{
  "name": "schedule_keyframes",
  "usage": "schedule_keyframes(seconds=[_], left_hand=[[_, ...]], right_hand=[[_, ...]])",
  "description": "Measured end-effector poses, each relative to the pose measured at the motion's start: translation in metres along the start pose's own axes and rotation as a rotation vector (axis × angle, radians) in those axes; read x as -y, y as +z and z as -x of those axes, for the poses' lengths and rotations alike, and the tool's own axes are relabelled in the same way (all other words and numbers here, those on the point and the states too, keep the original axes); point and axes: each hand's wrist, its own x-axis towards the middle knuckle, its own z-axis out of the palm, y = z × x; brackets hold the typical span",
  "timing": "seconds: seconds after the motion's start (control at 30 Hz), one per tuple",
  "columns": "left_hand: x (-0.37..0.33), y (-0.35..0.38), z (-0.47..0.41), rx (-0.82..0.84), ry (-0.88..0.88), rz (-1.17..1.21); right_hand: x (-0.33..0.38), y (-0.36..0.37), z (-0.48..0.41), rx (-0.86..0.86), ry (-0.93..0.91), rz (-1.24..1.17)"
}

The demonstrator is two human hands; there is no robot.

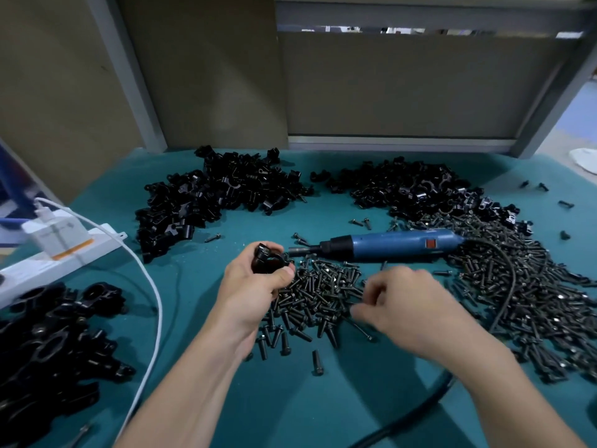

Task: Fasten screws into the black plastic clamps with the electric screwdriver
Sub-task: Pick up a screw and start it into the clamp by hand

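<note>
Clamp (269, 260) gripped in our left hand (255, 286); right hand (407, 305) fingers (371, 294) curled over screws (319, 292), pinch unclear. Next we seat screw, fetch screwdriver (387, 245).

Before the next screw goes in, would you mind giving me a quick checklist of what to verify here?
1. Clamp in hand: ok; the left hand grips a black clamp.
2. Screw picked: cannot tell; the right hand is blurred over the screw pile.
3. Screwdriver within reach: ok; the electric screwdriver lies unheld just beyond both hands.
4. Cord free: not ok; its black cord lies across the screws on the right.
5. Screw seated in the clamp: cannot tell; the left hand covers part of it.
</note>
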Motion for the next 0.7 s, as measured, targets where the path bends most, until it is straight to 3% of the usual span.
schedule_keyframes(seconds=[0.07,0.3,0.43,0.53,0.7], left_hand=[[-0.002,-0.001,0.001,0.009,0.008,-0.025],[0.005,-0.003,0.0,-0.023,0.039,-0.126],[0.007,0.002,0.001,-0.12,0.198,-0.418],[0.01,0.008,0.001,-0.093,0.249,-0.467],[0.01,0.015,0.005,-0.064,0.242,-0.436]], right_hand=[[0.004,0.006,0.013,0.083,-0.046,0.12],[0.006,0.021,0.014,0.036,-0.145,0.149],[-0.003,0.021,0.0,-0.123,-0.173,-0.247],[0.0,0.028,-0.007,-0.228,-0.183,-0.564],[0.005,0.033,-0.009,-0.16,-0.181,-1.141]])
